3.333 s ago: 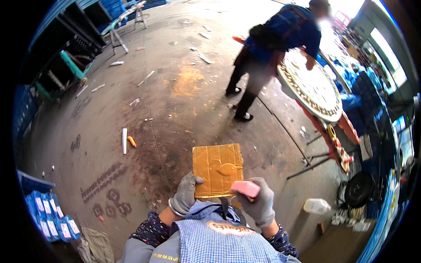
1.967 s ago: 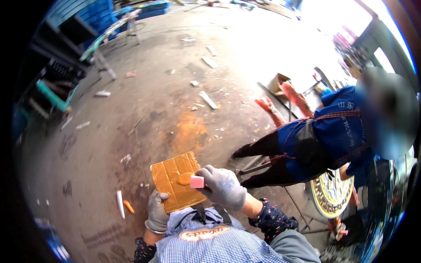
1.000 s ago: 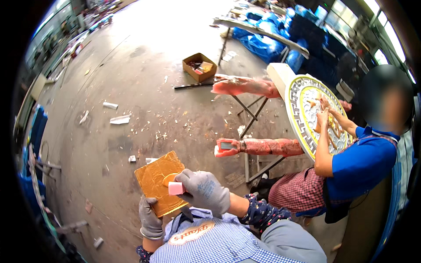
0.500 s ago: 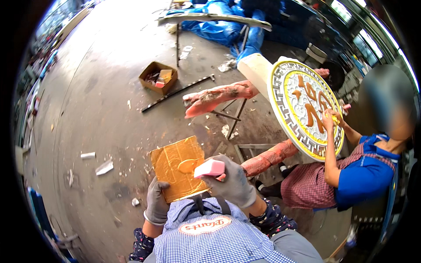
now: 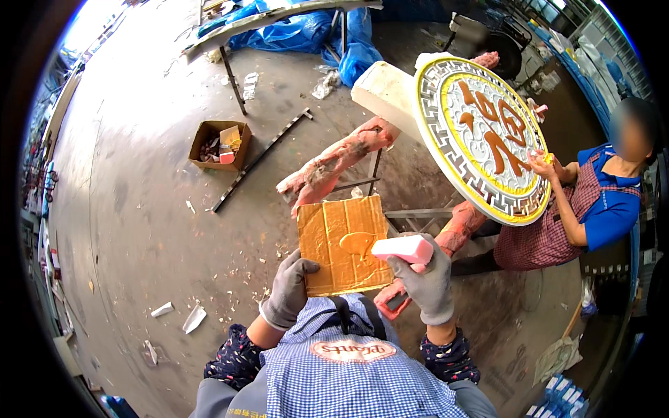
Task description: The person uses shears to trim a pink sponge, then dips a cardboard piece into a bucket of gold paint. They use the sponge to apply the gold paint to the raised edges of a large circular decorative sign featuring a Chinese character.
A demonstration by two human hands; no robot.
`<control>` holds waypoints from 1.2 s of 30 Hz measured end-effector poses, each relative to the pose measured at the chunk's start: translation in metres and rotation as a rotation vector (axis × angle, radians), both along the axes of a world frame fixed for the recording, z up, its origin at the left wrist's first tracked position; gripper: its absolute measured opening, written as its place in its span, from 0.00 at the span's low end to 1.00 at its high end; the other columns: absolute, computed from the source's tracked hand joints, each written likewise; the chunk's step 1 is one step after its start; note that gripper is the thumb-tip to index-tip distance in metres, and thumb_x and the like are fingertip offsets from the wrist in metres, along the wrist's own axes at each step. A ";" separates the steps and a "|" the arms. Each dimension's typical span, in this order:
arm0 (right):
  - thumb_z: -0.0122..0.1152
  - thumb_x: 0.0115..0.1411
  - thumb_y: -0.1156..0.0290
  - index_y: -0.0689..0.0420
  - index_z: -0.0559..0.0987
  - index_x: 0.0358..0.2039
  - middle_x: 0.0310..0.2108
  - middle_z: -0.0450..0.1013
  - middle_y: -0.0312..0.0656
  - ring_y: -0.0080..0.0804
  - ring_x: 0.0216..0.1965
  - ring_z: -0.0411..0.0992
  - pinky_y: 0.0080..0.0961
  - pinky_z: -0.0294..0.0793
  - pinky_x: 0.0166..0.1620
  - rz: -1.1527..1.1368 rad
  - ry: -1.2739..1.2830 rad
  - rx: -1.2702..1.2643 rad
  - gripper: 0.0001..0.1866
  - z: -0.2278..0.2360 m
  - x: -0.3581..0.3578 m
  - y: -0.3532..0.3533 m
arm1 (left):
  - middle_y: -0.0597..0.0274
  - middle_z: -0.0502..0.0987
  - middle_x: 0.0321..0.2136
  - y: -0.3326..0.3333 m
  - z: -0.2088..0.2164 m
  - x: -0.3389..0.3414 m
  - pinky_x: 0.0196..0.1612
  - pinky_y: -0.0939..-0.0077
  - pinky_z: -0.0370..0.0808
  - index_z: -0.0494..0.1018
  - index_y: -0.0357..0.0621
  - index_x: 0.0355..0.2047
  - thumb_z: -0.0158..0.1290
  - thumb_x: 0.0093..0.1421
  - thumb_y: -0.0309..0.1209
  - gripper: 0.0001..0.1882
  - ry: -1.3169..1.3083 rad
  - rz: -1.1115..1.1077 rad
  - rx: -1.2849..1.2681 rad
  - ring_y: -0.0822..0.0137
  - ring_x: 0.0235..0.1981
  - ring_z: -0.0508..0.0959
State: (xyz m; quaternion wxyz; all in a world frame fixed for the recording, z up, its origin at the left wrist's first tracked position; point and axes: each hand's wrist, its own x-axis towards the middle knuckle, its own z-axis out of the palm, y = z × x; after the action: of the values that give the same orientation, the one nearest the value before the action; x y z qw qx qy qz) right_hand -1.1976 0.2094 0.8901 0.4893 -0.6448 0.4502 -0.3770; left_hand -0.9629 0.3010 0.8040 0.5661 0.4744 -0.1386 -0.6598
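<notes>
My left hand (image 5: 288,289), in a grey glove, grips the lower left edge of a flat cardboard piece (image 5: 324,244) coated in golden-brown paint. A wet puddle of the same paint (image 5: 357,244) lies on it, right of centre. In my gloved right hand (image 5: 428,282) is a pink and white foam block (image 5: 404,247), its left end over the board's right edge. Whether the block touches the paint I cannot tell. Ahead to the right, a large round carved panel (image 5: 481,143) with brown raised characters and a yellow border leans on a pale block (image 5: 383,94).
Across the panel a co-worker in a blue shirt (image 5: 608,209) holds something yellow at its edge. Reddish padded bars (image 5: 338,164) on metal stands support the panel. A cardboard box (image 5: 219,146) and a dark metal bar (image 5: 261,164) lie on the floor. A bench (image 5: 279,21) stands behind.
My view has shifted, and both hands with the board and block appear farther right. The foam block has moved from over the paint toward the board's right edge. The co-worker's hands are nearer the panel's edge.
</notes>
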 end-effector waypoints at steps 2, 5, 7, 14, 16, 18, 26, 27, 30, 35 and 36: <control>0.76 0.58 0.77 0.64 0.79 0.45 0.41 0.81 0.42 0.28 0.41 0.81 0.27 0.82 0.45 -0.010 0.079 -0.134 0.17 -0.005 -0.002 -0.025 | 0.52 0.80 0.49 -0.026 -0.001 -0.001 0.51 0.71 0.82 0.70 0.30 0.58 0.45 0.59 0.24 0.26 0.009 -0.020 0.009 0.61 0.46 0.83; 0.77 0.56 0.74 0.62 0.78 0.47 0.40 0.81 0.46 0.39 0.40 0.83 0.31 0.81 0.43 -0.012 0.163 -0.285 0.21 -0.016 -0.005 -0.059 | 0.62 0.78 0.42 -0.058 -0.023 0.003 0.47 0.76 0.79 0.76 0.34 0.46 0.49 0.62 0.22 0.13 -0.077 -0.031 -0.026 0.68 0.43 0.80; 0.77 0.56 0.73 0.61 0.78 0.47 0.40 0.81 0.48 0.44 0.39 0.82 0.33 0.81 0.42 -0.035 0.222 -0.323 0.21 -0.023 -0.009 -0.084 | 0.57 0.80 0.47 -0.079 -0.042 0.010 0.50 0.73 0.81 0.74 0.32 0.52 0.46 0.60 0.23 0.20 -0.283 -0.133 -0.098 0.66 0.45 0.82; 0.75 0.53 0.73 0.58 0.78 0.46 0.39 0.78 0.48 0.51 0.39 0.80 0.40 0.80 0.43 -0.018 0.383 -0.436 0.21 -0.021 -0.014 -0.134 | 0.61 0.79 0.46 -0.153 -0.016 -0.015 0.48 0.77 0.79 0.77 0.32 0.50 0.48 0.62 0.22 0.17 -0.194 -0.180 -0.035 0.70 0.45 0.80; 0.74 0.51 0.73 0.56 0.78 0.46 0.39 0.77 0.46 0.50 0.40 0.79 0.41 0.79 0.43 -0.004 0.421 -0.419 0.21 -0.021 -0.020 -0.138 | 0.60 0.80 0.48 -0.168 -0.020 -0.019 0.49 0.77 0.79 0.76 0.32 0.52 0.47 0.62 0.22 0.19 -0.238 -0.224 -0.076 0.70 0.45 0.80; 0.74 0.52 0.72 0.56 0.78 0.46 0.39 0.77 0.46 0.49 0.40 0.79 0.41 0.79 0.42 0.012 0.470 -0.369 0.21 -0.018 -0.025 -0.142 | 0.60 0.80 0.47 -0.185 -0.026 -0.023 0.49 0.77 0.78 0.76 0.33 0.51 0.47 0.62 0.22 0.18 -0.141 -0.221 -0.025 0.70 0.45 0.80; 0.73 0.51 0.72 0.56 0.78 0.47 0.40 0.77 0.46 0.49 0.40 0.80 0.41 0.79 0.43 -0.082 0.486 -0.376 0.22 -0.021 -0.039 -0.194 | 0.61 0.79 0.47 -0.259 -0.038 -0.025 0.51 0.76 0.77 0.75 0.35 0.52 0.47 0.61 0.22 0.19 -0.473 -0.454 -0.296 0.71 0.47 0.79; 0.74 0.52 0.71 0.56 0.78 0.46 0.39 0.78 0.46 0.49 0.40 0.80 0.41 0.79 0.43 -0.115 0.475 -0.368 0.21 -0.021 -0.041 -0.201 | 0.61 0.79 0.46 -0.273 -0.036 -0.027 0.51 0.76 0.77 0.75 0.35 0.51 0.47 0.60 0.22 0.19 -0.398 -0.455 -0.249 0.70 0.47 0.79; 0.74 0.53 0.71 0.57 0.78 0.46 0.39 0.78 0.45 0.49 0.40 0.80 0.41 0.79 0.43 -0.229 0.526 -0.331 0.20 -0.024 -0.044 -0.232 | 0.61 0.79 0.45 -0.316 -0.020 -0.039 0.51 0.76 0.77 0.75 0.35 0.50 0.48 0.60 0.23 0.17 0.037 -0.383 0.072 0.70 0.46 0.79; 0.76 0.55 0.69 0.58 0.77 0.46 0.39 0.78 0.45 0.48 0.39 0.81 0.38 0.80 0.42 -0.169 0.495 -0.337 0.21 -0.023 -0.039 -0.283 | 0.62 0.79 0.45 -0.368 -0.031 -0.028 0.49 0.78 0.77 0.75 0.35 0.49 0.47 0.62 0.24 0.16 -0.159 -0.472 -0.079 0.70 0.45 0.80; 0.76 0.55 0.69 0.58 0.77 0.46 0.39 0.79 0.45 0.48 0.39 0.81 0.38 0.80 0.42 -0.188 0.477 -0.299 0.21 -0.023 -0.036 -0.293 | 0.63 0.79 0.45 -0.376 -0.033 -0.026 0.49 0.78 0.77 0.75 0.35 0.49 0.47 0.62 0.24 0.16 -0.149 -0.458 -0.069 0.70 0.45 0.80</control>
State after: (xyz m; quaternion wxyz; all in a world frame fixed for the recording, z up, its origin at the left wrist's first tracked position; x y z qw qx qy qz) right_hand -1.2341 -0.0833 0.8672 0.2321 -0.7357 0.5496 -0.3206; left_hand -0.9890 -0.0754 0.7708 0.4057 0.4584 -0.3066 -0.7289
